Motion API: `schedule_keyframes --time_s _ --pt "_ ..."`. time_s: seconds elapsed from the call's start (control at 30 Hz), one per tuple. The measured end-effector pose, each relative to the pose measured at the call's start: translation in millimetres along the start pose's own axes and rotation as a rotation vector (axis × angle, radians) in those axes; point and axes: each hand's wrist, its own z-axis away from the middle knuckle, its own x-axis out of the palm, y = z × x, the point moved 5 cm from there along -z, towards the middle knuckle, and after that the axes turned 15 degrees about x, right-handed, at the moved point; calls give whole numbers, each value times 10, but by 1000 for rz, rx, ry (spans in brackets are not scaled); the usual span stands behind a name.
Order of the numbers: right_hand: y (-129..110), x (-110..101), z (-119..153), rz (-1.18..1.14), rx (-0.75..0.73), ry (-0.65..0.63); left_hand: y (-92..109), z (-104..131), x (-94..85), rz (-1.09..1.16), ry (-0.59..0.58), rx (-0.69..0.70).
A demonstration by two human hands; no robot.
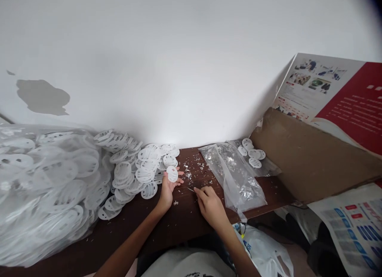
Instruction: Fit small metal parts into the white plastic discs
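My left hand (168, 191) holds up a white slotted plastic disc (172, 174) between thumb and fingers, beside a heap of similar discs (145, 175). To its right, my right hand (209, 205) pinches a thin, pointed metal tool (190, 189), its tip directed left toward the disc but apart from it. Small metallic bits (188, 175) lie scattered on the dark brown table (185, 217) just beyond both hands. Beyond my right hand lies a clear plastic bag (235, 177) with small shiny pieces inside.
A large clear bag full of white discs (50, 189) fills the left side. Several discs (254, 154) lie on plastic at the back right, beside a brown cardboard panel (310, 161). A white wall (179, 62) stands behind; a white carrier bag (265, 249) is below the table edge.
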Motion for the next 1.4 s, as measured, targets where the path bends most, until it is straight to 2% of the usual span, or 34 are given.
schedule_keyframes --time_s 0.13,0.2,0.3,0.43,0.53,0.6,0.7,0.87,1.03,1.13,1.23,1.4 --pt "7 -17 -17 -31 -59 3 -8 14 4 -41 3 39" --pt "-4 -169 -27 -127 -72 37 -21 14 1 -51 -6 55" --pt "95 -536 51 -233 -33 171 -56 -5 -18 -44 3 46" --pt "499 -1011 361 -177 92 451 -99 -43 -34 -46 29 26" --pt "914 -1173 632 -58 273 588 -116 -54 -26 -57 23 32" --pt "1131 -1162 739 19 329 552 -126 -54 -23 -61 11 29" --pt "1312 -1051 761 107 301 406 -142 -62 -38 -69 4 24" --pt "1392 -948 635 142 238 263 -166 -96 -70 -79 10 45" --pt "1400 -958 514 192 249 211 -172 -99 -73 -72 17 36" --pt "1360 -992 410 231 295 260 -158 -94 -57 -65 18 32" --pt "1285 -1052 335 235 355 387 -147 -94 -48 -59 22 30" --pt "1234 -1166 482 172 443 573 -139 -120 -70 -28 35 12"
